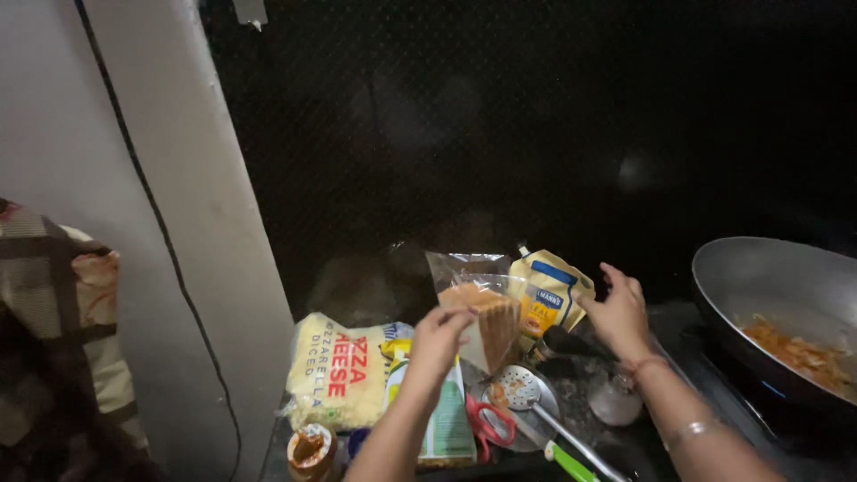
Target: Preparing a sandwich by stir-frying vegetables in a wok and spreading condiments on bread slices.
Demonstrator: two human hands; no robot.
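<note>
The bread bag [469,272] at twelve o'clock from the left hand [439,339] was thin, clear, crinkled plastic with a gloss. At three o'clock the pan [759,286] looked like dull grey metal, smooth inside. The slotted spoon [520,390] was shiny perforated metal. The cheese bag [344,375] was glossy plastic film, and the yellow pouch [546,299] likewise. The wall [536,134] behind looked dark, finely textured.

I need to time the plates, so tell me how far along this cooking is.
Done: orange-tinted food already lies in the pan, and a used slotted spatula rests on the counter. In hand: the left hand pinches a slice from the clear bread bag, the right hand open beside the yellow sauce pouch. Left, apparently: the diced cheese bag lies untouched.
</note>
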